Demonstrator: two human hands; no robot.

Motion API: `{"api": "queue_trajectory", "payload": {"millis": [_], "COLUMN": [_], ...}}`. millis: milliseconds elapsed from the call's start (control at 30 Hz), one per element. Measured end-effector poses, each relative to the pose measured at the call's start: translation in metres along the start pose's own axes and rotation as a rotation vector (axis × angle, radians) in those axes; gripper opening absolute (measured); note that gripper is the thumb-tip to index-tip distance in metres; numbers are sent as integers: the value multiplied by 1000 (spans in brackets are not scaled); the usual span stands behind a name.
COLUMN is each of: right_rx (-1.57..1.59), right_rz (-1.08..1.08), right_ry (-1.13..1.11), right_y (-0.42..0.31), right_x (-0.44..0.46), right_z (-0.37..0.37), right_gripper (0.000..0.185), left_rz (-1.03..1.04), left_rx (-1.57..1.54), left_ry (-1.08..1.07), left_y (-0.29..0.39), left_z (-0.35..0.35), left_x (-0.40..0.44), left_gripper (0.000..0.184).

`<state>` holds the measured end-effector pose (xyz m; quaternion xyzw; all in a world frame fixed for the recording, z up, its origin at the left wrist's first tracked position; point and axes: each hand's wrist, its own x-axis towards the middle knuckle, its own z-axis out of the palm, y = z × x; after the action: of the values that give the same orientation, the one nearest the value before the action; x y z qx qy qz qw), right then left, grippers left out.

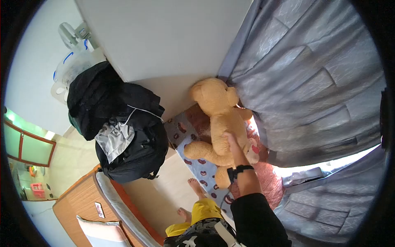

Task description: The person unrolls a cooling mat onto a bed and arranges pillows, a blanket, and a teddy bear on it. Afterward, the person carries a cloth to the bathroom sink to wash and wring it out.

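Note:
A large tan teddy bear (224, 119) leans near the corner by the curtain, its head toward the wall and its legs toward me. My right hand (234, 148), with a black band on the wrist, is on the bear's belly and side. The thumb lies against the plush, while the other fingers are mostly hidden. Beneath the bear is a light blue cloth (197, 162) with brown patterns. A reddish-pink fluffy thing (269, 183) lies beside my forearm. My left hand does not show.
Grey curtains (312, 82) hang along the right. A heap of black clothes and bags (131, 152) stands left of the bear. Lower left is a wooden bed edge (72, 206) with a phone (99, 210) and a pillow (105, 232). My bare feet are on the tiled floor (158, 185).

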<state>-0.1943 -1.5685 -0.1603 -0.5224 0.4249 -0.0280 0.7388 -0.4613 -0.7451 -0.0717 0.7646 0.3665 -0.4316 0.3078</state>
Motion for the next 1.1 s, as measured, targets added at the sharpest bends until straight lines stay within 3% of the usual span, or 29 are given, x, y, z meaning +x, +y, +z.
{"api": "queue_trajectory", "payload": {"millis": [67, 133, 233, 267, 367, 400, 433, 500, 533, 567, 600, 633, 667, 733, 867, 933, 967, 1000, 1100], "right_rx": [87, -44, 118, 107, 70, 22, -29, -106, -140, -165, -191, -212, -228, -251, -290, -319, -332, -343, -383], "right_rz": [-6, -218, -158, -171, -533, -575, -614, -626, -620, -611, -601, -588, -573, -547, -493, -474, -472, -466, -465], "right_ry": [42, 184, -213, -216, -479, -487, -488, -440, -411, -381, -354, -342, -326, -316, -356, -423, -466, -513, -665], "right_y": [-45, -88, -79, -97, -137, -140, -139, -118, -102, -86, -71, -59, -47, -26, 0, 7, 9, 10, 12], "right_x": [-58, -131, -176, -226, -367, -404, -441, -507, -538, -566, -591, -611, -626, -645, -650, -642, -636, -633, -625], "right_z": [-19, -30, -99, -92, -67, -62, -57, -55, -57, -59, -62, -62, -65, -64, -57, -44, -38, -32, -4], "right_gripper": [27, 35, 60, 60, 50, 50, 50, 50, 49, 49, 49, 49, 49, 48, 48, 47, 47, 47, 46], "left_rz": [36, 82, 192, 277, 761, 716, 920, 1162, 1294, 1313, 1060, 1073, 1083, 1032, 910, 931, 1023, 939, 933], "left_rx": [13, 36, 115, 188, 649, 656, 660, 540, 423, 405, 315, 112, 162, -223, -487, -658, -602, -940, -954], "left_ry": [-3, -4, 10, 32, 277, 160, 105, 20, 55, 117, -89, -215, -305, -470, -495, -609, -433, -444, -277], "left_y": [-12, -27, -65, -83, -127, -61, 16, 26, 59, 81, 94, 95, 103, 116, 103, 87, 75, 71, 27], "left_z": [-1, -1, 1, 2, 25, 24, 22, 32, 38, 51, 54, 70, 79, 89, 117, 144, 155, 159, 157], "left_x": [8, 21, 46, 63, 147, 102, 31, 83, 37, 16, -12, -11, -16, -76, -90, -82, -77, -102, -110], "left_gripper": [28, 29, 31, 32, 33, 34, 31, 25, 29, 36, 43, 45, 58, 68, 76, 71, 55, 39, 30]}}
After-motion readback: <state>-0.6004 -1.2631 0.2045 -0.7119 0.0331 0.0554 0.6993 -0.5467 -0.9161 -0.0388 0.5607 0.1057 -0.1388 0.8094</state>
